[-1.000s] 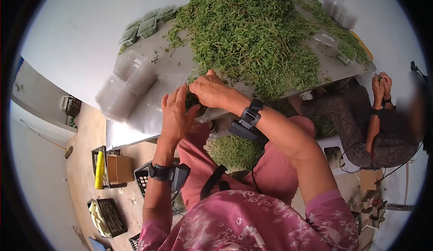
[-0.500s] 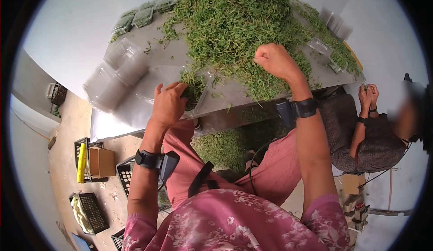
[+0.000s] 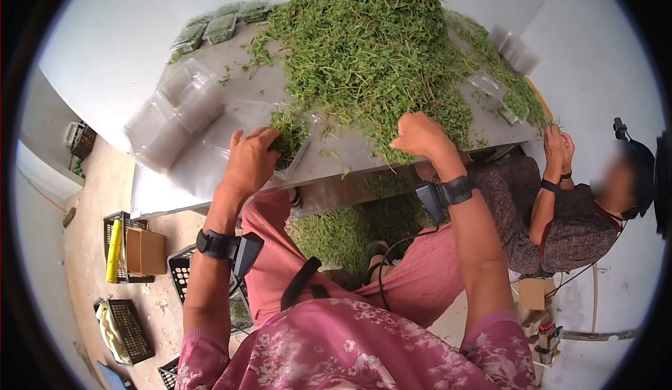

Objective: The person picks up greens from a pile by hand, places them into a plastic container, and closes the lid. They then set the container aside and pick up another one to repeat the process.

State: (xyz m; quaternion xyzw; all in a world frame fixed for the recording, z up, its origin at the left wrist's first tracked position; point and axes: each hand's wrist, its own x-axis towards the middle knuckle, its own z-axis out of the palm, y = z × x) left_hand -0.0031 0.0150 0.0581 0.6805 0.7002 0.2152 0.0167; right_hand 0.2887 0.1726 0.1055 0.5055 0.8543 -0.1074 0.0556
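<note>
My left hand (image 3: 250, 162) is at the near-left side of an open clear plastic clamshell box (image 3: 302, 157), its fingers curled over the leafy greens (image 3: 288, 127) inside. My right hand (image 3: 423, 138) is closed at the near edge of a large heap of leafy green sprigs (image 3: 364, 54), knuckles up and fingertips bent down against the greens. Whatever those fingertips hold is hidden. The box's clear lid (image 3: 234, 120) lies folded open to the left.
Stacked empty clamshells (image 3: 171, 120) stand on the metal table (image 3: 262, 82) at the left. Filled boxes (image 3: 220, 29) sit behind them. A co-worker (image 3: 567, 229) sits at the right, hands raised near the table's edge. Black crates (image 3: 129, 327) and a cardboard box (image 3: 145, 251) are on the floor.
My right hand has come down from over the heap to its near edge. My left hand stays at the box. The whole view has shifted slightly.
</note>
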